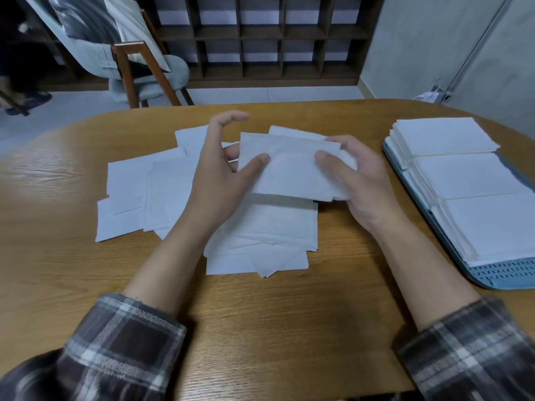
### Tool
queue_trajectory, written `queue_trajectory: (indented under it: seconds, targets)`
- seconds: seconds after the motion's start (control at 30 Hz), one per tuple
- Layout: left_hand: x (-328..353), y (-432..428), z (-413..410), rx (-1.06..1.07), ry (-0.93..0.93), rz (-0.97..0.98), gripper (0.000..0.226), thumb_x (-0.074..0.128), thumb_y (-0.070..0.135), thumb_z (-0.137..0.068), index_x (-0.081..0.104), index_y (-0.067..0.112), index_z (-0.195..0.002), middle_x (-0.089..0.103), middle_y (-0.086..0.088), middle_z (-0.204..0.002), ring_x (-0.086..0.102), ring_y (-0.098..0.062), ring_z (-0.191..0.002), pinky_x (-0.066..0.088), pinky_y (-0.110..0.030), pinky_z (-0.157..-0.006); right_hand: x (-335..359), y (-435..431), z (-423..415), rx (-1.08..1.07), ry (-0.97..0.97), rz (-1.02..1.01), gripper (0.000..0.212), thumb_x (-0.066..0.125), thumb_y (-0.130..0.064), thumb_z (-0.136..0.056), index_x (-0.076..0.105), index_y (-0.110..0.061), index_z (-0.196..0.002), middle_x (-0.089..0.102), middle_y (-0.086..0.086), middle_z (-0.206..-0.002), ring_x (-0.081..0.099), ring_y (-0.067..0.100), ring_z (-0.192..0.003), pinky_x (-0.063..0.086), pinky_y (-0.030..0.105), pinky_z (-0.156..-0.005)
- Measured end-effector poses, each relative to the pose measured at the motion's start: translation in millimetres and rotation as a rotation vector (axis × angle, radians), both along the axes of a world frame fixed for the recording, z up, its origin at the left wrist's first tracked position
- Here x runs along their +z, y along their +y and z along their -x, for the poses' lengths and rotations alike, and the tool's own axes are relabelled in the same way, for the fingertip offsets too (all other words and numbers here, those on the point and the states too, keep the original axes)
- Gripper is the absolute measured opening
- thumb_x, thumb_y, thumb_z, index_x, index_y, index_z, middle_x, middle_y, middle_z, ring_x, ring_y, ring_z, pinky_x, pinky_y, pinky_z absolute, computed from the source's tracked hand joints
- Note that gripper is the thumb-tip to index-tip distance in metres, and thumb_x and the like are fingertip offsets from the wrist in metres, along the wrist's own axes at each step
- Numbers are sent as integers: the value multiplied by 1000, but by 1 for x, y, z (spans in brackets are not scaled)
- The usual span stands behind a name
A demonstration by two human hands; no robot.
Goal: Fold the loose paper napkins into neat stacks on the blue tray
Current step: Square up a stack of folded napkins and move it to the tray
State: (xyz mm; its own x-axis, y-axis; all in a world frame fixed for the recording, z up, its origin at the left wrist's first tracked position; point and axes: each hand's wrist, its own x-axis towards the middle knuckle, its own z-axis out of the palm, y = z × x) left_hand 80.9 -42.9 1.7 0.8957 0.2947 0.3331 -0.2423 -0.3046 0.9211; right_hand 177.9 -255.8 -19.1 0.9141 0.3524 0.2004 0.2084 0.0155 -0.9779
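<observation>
I hold one white paper napkin (292,172) above the table, folded over along its length. My left hand (220,175) pinches its left end, thumb on top and fingers behind. My right hand (356,180) grips its right end with the thumb pressed on the top face. Beneath it, a loose pile of unfolded napkins (173,198) is spread over the middle of the wooden table. At the right, a blue tray (515,277) carries three neat stacks of folded napkins (451,175) in a row.
The wooden table (289,314) has a rounded far edge. A chair with a grey cushion (150,70) stands beyond it on the left, and a dark wooden shelf unit (269,39) lines the back wall. The tray's perforated near end is bare.
</observation>
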Motion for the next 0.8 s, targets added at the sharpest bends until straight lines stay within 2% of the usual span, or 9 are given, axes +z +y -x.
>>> queue_trajectory:
  seconds: [0.07,0.13,0.23,0.3,0.47,0.63,0.7,0.73,0.8]
  targets:
    - [-2,-5,0,-1,-9,0,47,73,10,-100,44,20,-135,79,0,-108,79,-24,-86,60,-48,-64,-3,4,3,84,33,21,32,80,-30,-93,67,-33,-122,71,-4,-118,68,20,-113,57,40,-90]
    - [-6,-8,-2,11,-3,-27,42,74,12,-99,47,23,-130,76,-6,-118,78,-25,-89,60,-56,-65,-3,8,5,105,43,-5,50,83,-28,-91,59,-37,-133,67,-1,-130,67,20,-121,58,43,-97]
    - [-9,-13,-3,2,22,-11,37,74,10,-99,50,20,-126,78,-3,-113,78,-22,-89,59,-46,-63,-4,10,5,69,7,24,65,85,-34,-86,51,-50,-139,56,-6,-146,58,21,-133,54,53,-107]
    - [-9,-14,-2,4,28,-6,39,74,10,-98,51,20,-128,79,1,-110,78,-19,-89,60,-44,-65,-5,10,3,52,-12,47,69,85,-38,-85,48,-54,-141,51,-8,-150,52,21,-138,50,57,-110]
    - [-10,-11,-4,24,38,-14,47,76,10,-97,50,23,-134,77,4,-114,77,-15,-95,63,-53,-74,-7,11,0,43,-39,53,70,84,-40,-85,46,-56,-142,48,-9,-153,47,25,-144,44,62,-114]
    - [-8,-12,-5,35,18,-28,47,76,11,-97,52,24,-136,76,3,-101,73,-8,-82,51,-23,-60,-4,10,4,48,-89,85,69,80,-38,-89,43,-52,-146,44,-21,-155,44,21,-147,41,61,-117]
    - [-10,-12,-6,43,9,-16,48,76,13,-97,52,25,-137,75,1,-93,72,-12,-79,53,-27,-61,-5,10,4,35,-120,108,69,79,-35,-91,43,-49,-147,44,-24,-154,43,18,-148,40,59,-118]
    - [-12,-11,-7,62,6,-13,48,76,15,-97,52,26,-137,74,-2,-91,71,-16,-81,55,-31,-65,-4,10,4,38,-123,96,68,80,-32,-92,43,-47,-148,45,-23,-153,44,17,-147,41,58,-118]
    - [-13,-11,-9,121,-3,-12,49,77,23,-97,52,26,-139,70,2,-98,69,-13,-93,55,-24,-73,0,9,6,82,-34,-57,70,80,-20,-92,45,-43,-148,52,-4,-150,55,24,-138,51,55,-108]
